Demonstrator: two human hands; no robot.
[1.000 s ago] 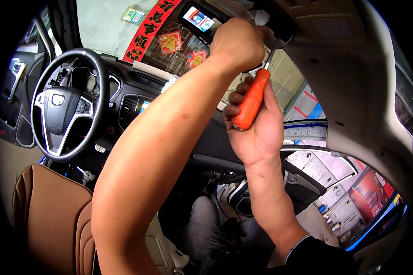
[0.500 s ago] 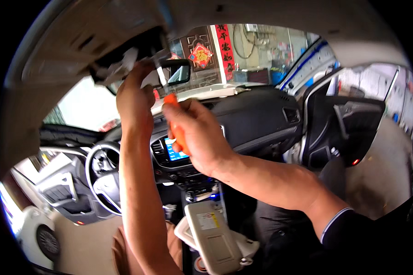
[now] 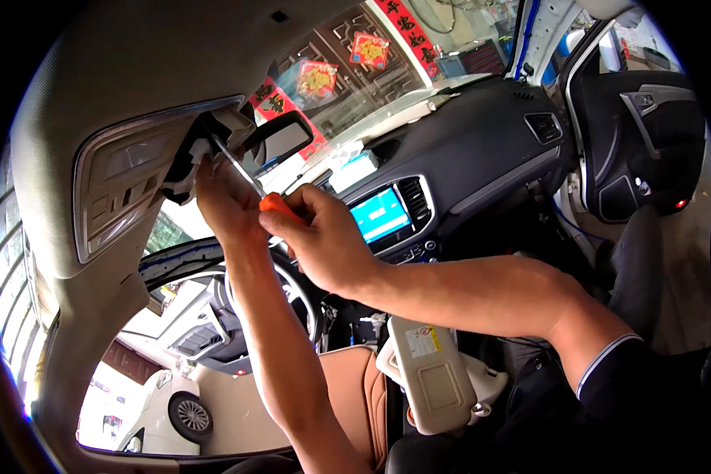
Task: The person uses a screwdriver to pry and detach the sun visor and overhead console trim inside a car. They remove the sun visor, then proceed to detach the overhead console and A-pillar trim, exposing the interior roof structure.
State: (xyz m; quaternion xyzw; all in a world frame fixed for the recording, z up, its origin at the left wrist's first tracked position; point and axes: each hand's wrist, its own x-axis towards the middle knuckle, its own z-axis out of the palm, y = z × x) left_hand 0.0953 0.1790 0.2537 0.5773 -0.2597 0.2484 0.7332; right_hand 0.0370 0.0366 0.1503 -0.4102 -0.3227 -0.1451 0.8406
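In my right hand (image 3: pixel 324 241) is a screwdriver with an orange handle (image 3: pixel 280 207). Its thin metal shaft (image 3: pixel 242 170) slants up and left, and its tip meets the dark opening (image 3: pixel 220 124) in the headliner behind the rearview mirror (image 3: pixel 286 141). My left hand (image 3: pixel 227 201) reaches up to the same opening, its fingers bent against a pale piece (image 3: pixel 201 152) there. What those fingers grip is partly hidden. The right hand is close beside the left wrist. Left of the opening sits the grey overhead console (image 3: pixel 114 189).
Two beige sun visors (image 3: pixel 434 387) lie stacked below my right forearm. Ahead are the dashboard (image 3: pixel 482 150) and its lit screen (image 3: pixel 380 215). The steering wheel (image 3: pixel 304 304) is partly behind my left forearm. An open car door (image 3: pixel 648 158) stands at the right.
The view has turned and tilted, bringing the overhead console into sight. The screwdriver, blurred and near the mirror before, now slants into the opening, with the right hand against the left wrist.
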